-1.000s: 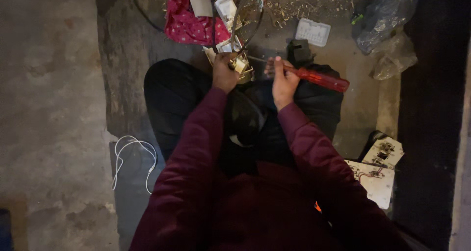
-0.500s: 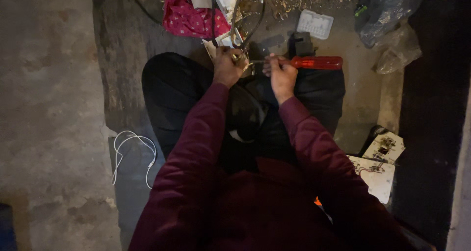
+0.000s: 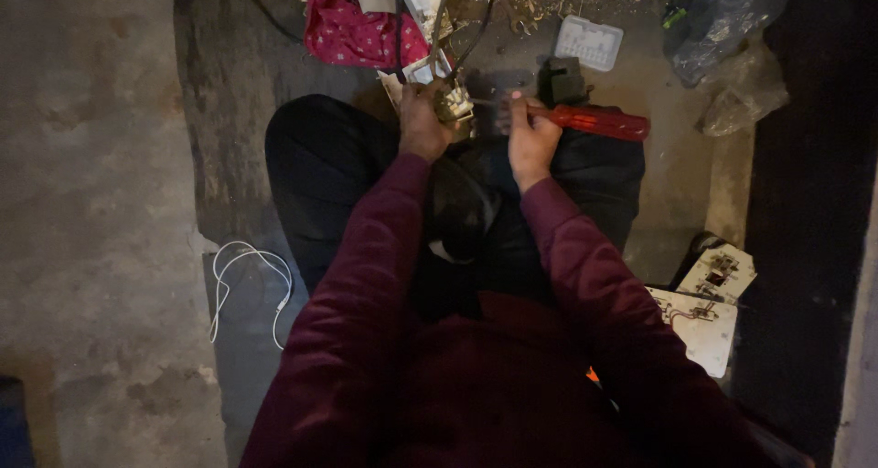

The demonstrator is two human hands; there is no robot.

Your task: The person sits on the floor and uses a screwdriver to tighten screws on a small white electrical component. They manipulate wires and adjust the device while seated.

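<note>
On bare grey concrete floor [image 3: 101, 157], white cable [image 3: 245, 290], pink cloth [image 3: 352, 29]

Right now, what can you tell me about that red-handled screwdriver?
The screwdriver has a glossy red handle, plastic by its look, and a thin metal shaft. It lies nearly level, handle pointing right, tip toward the small metal part that the left hand holds. The right hand closes its grip where the handle meets the shaft. It sits above the person's dark-trousered knees.
</note>
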